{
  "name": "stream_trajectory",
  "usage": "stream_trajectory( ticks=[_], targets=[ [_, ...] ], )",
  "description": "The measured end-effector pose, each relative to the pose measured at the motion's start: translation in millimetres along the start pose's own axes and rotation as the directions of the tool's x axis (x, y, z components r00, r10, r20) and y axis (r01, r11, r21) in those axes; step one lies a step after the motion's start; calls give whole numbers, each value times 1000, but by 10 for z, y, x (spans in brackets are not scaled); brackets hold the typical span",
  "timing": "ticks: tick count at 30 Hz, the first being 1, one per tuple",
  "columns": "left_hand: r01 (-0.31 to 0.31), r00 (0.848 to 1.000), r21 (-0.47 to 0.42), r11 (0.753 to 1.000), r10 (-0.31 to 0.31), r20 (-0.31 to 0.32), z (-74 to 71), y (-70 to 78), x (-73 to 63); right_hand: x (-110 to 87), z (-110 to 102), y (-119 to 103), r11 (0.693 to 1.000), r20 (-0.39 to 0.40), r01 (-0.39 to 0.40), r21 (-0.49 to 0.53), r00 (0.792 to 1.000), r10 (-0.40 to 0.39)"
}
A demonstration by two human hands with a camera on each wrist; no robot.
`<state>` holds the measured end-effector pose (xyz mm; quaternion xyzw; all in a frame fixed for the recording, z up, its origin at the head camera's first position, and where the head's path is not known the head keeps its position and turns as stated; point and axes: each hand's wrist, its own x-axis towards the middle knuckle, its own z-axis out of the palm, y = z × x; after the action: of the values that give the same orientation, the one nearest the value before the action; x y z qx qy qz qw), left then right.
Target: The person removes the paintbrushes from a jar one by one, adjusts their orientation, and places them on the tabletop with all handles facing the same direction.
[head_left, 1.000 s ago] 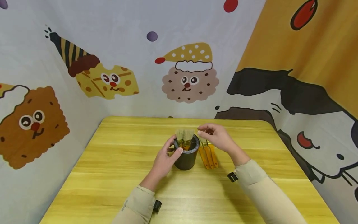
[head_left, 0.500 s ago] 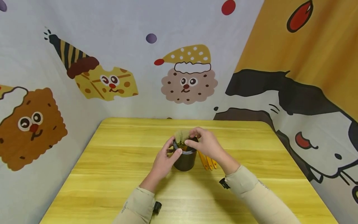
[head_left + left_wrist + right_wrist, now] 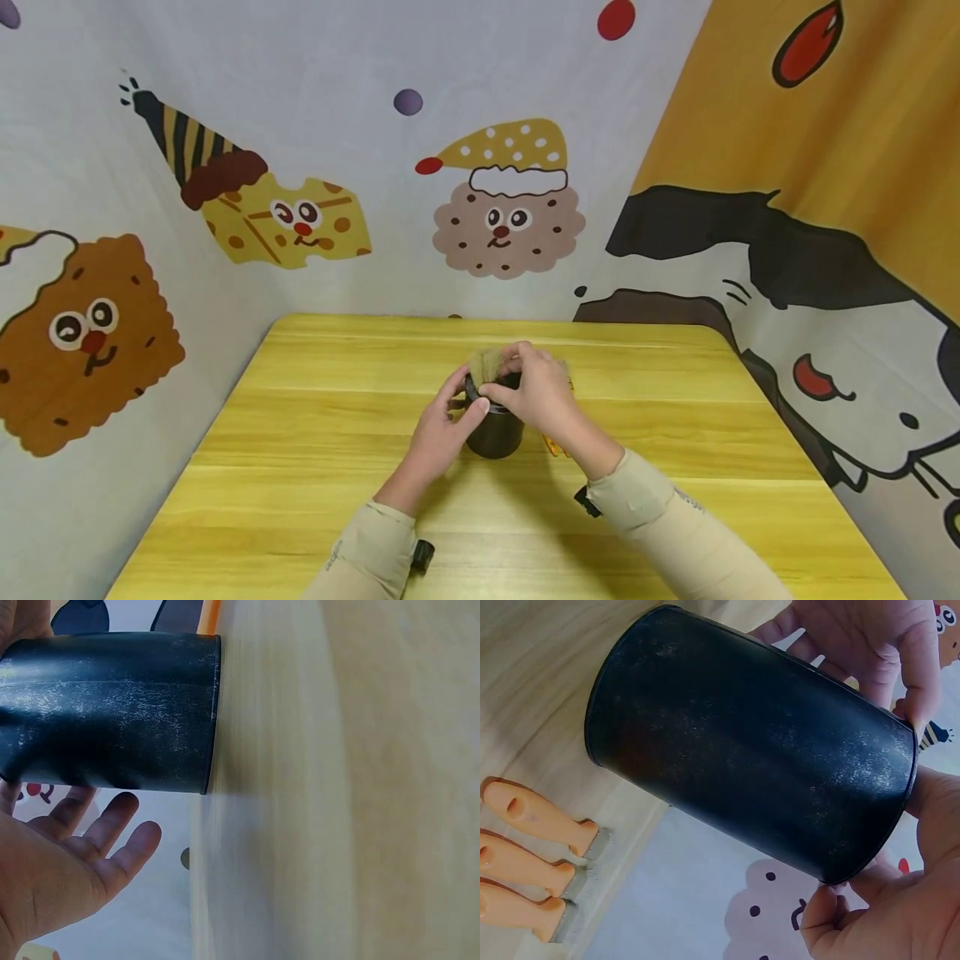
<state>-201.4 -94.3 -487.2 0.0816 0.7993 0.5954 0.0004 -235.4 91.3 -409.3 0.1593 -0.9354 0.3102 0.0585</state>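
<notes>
A black cylindrical cup point(image 3: 497, 435) stands upright on the table, its scuffed wall filling much of both wrist views. My left hand point(image 3: 442, 421) holds it at the left side, thumb over the near rim and fingers behind. Pale bristles point(image 3: 483, 365) of paintbrushes stick up out of the cup, handles down inside and hidden. Over the mouth, my right hand point(image 3: 543, 396) pinches these bristles between thumb and fingers. Just right of the cup lie 3 more paintbrushes with orange handles point(image 3: 536, 817), mostly covered by my right hand in the head view.
The wood-grain table point(image 3: 315, 467) extends around the cup. A white cloth point(image 3: 337, 125) printed with cartoon figures hangs behind and beside it. Small black devices point(image 3: 422, 556) are worn at both wrists.
My right hand has moved left from above the loose brushes to the cup's mouth and taken hold of the bristles there, which bunch closer together. The left hand and cup stay put.
</notes>
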Motion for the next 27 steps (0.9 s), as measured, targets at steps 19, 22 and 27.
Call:
stream_trajectory(
  ticks=[19,22,27],
  targets=[
    [15,1000,0,1000,-15,-18,14,-17,-2,0,-58,90,992,55,124,37,991,-126],
    [9,1000,-5,1000,-9,-14,14,-13,0,-1,-70,76,994,67,62,93,995,-69],
    [-17,1000,-5,1000,17,-16,14,-21,10,1,-146,69,970,98,-44,240,995,21]
  ],
)
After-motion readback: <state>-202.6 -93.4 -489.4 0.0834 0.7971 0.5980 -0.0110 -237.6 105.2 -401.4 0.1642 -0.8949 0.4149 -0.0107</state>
